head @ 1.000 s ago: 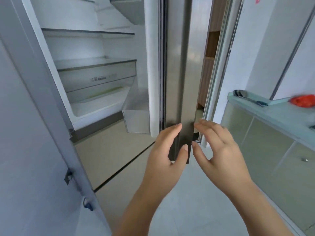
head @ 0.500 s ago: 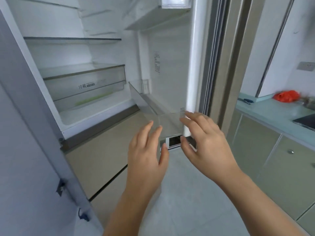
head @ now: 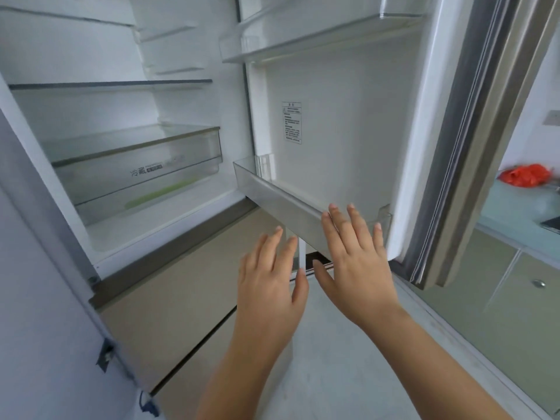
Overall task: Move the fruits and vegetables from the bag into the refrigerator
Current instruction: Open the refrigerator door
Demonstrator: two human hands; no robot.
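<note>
The refrigerator point(head: 127, 110) stands open in front of me, white inside, with glass shelves and a clear crisper drawer point(head: 136, 168). Its right door point(head: 339, 122) is swung wide, showing a lower door bin point(head: 272, 195) and an upper bin. My left hand point(head: 269, 280) hovers flat below the lower bin with straight fingers, holding nothing. Just right of it, my right hand point(head: 354, 256) is spread out, fingertips at the bin's front near the door edge. A red bag point(head: 525, 174) lies on the counter at far right. No fruit or vegetables show.
A pale green counter point(head: 515, 213) with glass-fronted cabinets point(head: 500, 283) runs along the right. Beige freezer drawer fronts point(head: 169, 298) sit below the open compartment. The refrigerator's left door point(head: 33, 283) fills the left edge. Light floor tiles lie beneath my arms.
The right door has swung from nearly edge-on to wide open. Both hands have let go of its edge and now spread flat near the lower door bin.
</note>
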